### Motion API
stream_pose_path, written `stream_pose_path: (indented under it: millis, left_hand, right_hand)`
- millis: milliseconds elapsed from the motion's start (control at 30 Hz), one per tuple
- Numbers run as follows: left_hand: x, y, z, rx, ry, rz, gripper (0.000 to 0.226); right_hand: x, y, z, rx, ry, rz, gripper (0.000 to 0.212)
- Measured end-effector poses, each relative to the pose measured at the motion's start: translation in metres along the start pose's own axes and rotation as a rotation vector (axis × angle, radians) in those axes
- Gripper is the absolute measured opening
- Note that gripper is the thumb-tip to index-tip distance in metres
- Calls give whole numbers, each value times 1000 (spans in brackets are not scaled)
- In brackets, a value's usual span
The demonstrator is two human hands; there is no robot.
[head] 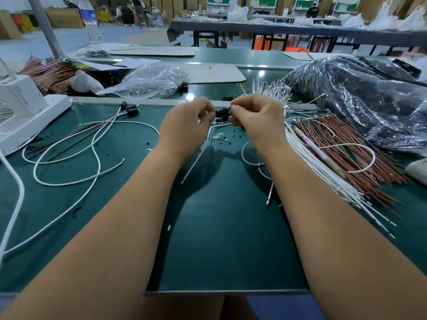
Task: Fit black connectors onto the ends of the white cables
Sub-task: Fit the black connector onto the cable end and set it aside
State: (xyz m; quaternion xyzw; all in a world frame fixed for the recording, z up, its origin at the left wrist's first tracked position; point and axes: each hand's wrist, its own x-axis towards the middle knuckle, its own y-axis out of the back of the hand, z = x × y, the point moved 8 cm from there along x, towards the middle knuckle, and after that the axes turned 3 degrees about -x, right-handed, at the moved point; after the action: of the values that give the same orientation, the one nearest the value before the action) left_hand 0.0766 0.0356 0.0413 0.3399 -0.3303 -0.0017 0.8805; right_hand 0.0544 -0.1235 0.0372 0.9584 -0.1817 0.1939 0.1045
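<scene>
My left hand and my right hand meet above the middle of the green mat. Between their fingertips is a black connector, pinched from both sides. A white cable hangs down from the hands to the mat. Which hand pinches the cable's end is hidden by the fingers. Finished white cables with black connectors lie in loops on the left. A bundle of loose white cables lies to the right of my right forearm.
Reddish-brown wires lie beside the white bundle. A big plastic bag of black parts fills the right. A clear bag, a white device and a water bottle stand left and behind. Small black bits dot the mat.
</scene>
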Motion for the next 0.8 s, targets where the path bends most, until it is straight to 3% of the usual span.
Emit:
stream_pose_path:
  millis: [367, 533, 800]
  left_hand:
    - [-4, 12, 26, 286, -182, 182, 15]
    - [0, 2, 8, -68, 17, 52, 8]
    - [-2, -2, -6, -456, 216, 33, 7]
  right_hand:
    - [-3, -5, 5, 77, -72, -24, 17]
    - [-3, -5, 2, 64, -48, -24, 17]
    - [-2, -2, 3, 85, -53, -20, 18]
